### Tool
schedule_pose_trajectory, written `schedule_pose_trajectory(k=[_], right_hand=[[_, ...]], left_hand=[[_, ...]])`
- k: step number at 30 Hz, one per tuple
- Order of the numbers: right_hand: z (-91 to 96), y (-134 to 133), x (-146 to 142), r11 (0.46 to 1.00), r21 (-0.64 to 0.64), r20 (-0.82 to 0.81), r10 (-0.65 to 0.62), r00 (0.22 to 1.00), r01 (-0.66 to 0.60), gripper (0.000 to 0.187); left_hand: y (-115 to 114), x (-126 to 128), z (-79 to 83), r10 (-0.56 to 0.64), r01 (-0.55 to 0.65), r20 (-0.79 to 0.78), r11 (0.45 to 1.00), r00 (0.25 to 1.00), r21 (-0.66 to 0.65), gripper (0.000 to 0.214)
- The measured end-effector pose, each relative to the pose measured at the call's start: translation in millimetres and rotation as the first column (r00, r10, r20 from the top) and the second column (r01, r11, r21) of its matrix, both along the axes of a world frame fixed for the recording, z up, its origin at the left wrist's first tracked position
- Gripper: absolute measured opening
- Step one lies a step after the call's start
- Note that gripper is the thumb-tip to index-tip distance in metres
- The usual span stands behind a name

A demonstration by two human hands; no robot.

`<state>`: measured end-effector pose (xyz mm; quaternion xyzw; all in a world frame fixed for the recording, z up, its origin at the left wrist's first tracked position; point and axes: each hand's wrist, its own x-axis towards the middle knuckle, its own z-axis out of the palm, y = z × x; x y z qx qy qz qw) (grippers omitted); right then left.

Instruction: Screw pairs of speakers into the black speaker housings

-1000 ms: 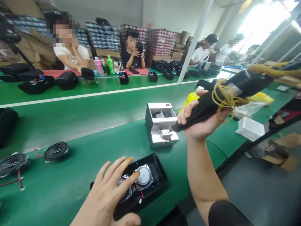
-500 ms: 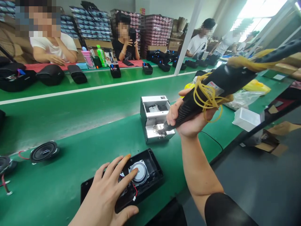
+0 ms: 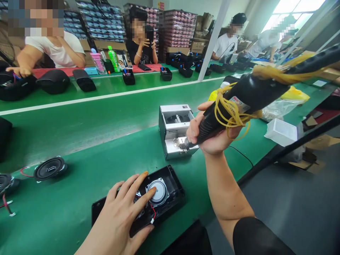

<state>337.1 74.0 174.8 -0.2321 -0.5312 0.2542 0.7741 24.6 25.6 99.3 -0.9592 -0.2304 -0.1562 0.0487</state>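
Observation:
My right hand (image 3: 215, 138) is wrapped round a black electric screwdriver (image 3: 239, 95) bound with yellow rubber bands. Its lower end points down at the front ledge of a silver screw feeder (image 3: 175, 132); my fingers partly cover that spot. My left hand (image 3: 124, 209) lies spread over a black speaker housing (image 3: 174, 187), fingers stretched out and the thumb along the near side. The index fingertip touches the round back of a speaker driver (image 3: 160, 194) inside. A second driver is mostly hidden under this hand. A red wire with a white connector (image 3: 152, 220) hangs from the drivers.
Loose speaker drivers (image 3: 50, 168) lie at the left of the green table. A white tray (image 3: 281, 131) and a plastic bag of small parts (image 3: 278, 108) stand at the right. Across the bench, several co-workers sit behind black speaker housings (image 3: 129, 76). A white post (image 3: 212, 42) rises there.
The view has shifted slightly. Inside the feeder's window, a metal part has changed position. At far left, a co-worker's arm now reaches to a black housing. My hands hold nearly the same poses.

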Motion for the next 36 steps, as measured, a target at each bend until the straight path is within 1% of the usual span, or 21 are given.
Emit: schedule_pose_trajectory(k=[4,7,9,11,14,17,20,22,24,26,28,32,35,36], right_hand=[[-3.4,1,-1,0.999,0.019,0.001,0.034,0.999,-0.034,0.058],[-6.1,4,-1,0.998,0.046,0.024,0.045,0.999,-0.046,0.063],[-4.8,3,0,0.996,0.071,0.039,0.059,0.997,-0.062,0.065],[0.5,-1,2,0.994,0.086,0.041,0.065,0.997,-0.068,0.063],[12.5,-11,5,0.995,0.088,0.009,0.045,0.999,-0.046,0.059],[19.3,-16,6,0.998,0.036,-0.012,0.049,0.999,-0.048,0.051],[15.6,-11,5,0.998,0.033,-0.011,0.059,0.998,-0.059,0.053],[10.5,-5,6,0.997,0.063,-0.014,0.04,0.999,-0.039,0.058],[6.5,-1,8,0.998,0.059,0.014,0.036,0.999,-0.037,0.059],[4.4,2,11,0.996,0.061,0.055,0.056,0.997,-0.06,0.057],[3.3,4,13,0.994,0.069,0.078,0.074,0.994,-0.079,0.055],[-0.1,7,13,0.996,0.075,0.015,0.042,0.999,-0.043,0.063],[-2.5,7,12,0.995,0.046,0.076,0.089,0.993,-0.093,0.065],[-2.4,6,11,0.995,0.045,0.072,0.089,0.993,-0.092,0.066]], left_hand=[[-1,0,0.9,0.002,-0.002,-0.001,1.0,1.0,-0.016,0.066],[-2,0,2.4,0.002,-0.002,-0.011,1.0,1.0,-0.014,0.066],[-2,0,3.8,-0.001,0.001,-0.008,1.0,1.0,-0.01,0.064],[-2,1,5.2,-0.006,0.006,0.002,1.0,1.0,-0.005,0.063],[-1,3,6.5,-0.006,0.006,0.013,1.0,1.0,0.004,0.062],[-1,3,5.8,0.002,-0.002,-0.003,1.0,1.0,-0.006,0.062],[-2,0,1.6,0.015,-0.015,-0.016,0.999,1.0,-0.036,0.064],[-3,-2,-2.7,0.032,-0.033,-0.011,0.998,0.999,-0.06,0.065],[-4,-4,-6.9,0.048,-0.049,-0.006,0.995,0.999,-0.084,0.065],[-5,-5,-9.4,0.054,-0.055,-0.01,0.993,0.998,-0.104,0.066],[-5,-5,-9.7,0.063,-0.065,-0.021,0.99,0.998,-0.121,0.066],[-4,-4,-6.9,0.062,-0.065,-0.026,0.99,0.998,-0.126,0.064],[-4,-4,-5.9,0.05,-0.053,-0.029,0.992,0.998,-0.114,0.065],[-4,-4,-5.8,0.049,-0.053,-0.029,0.992,0.998,-0.114,0.066]])
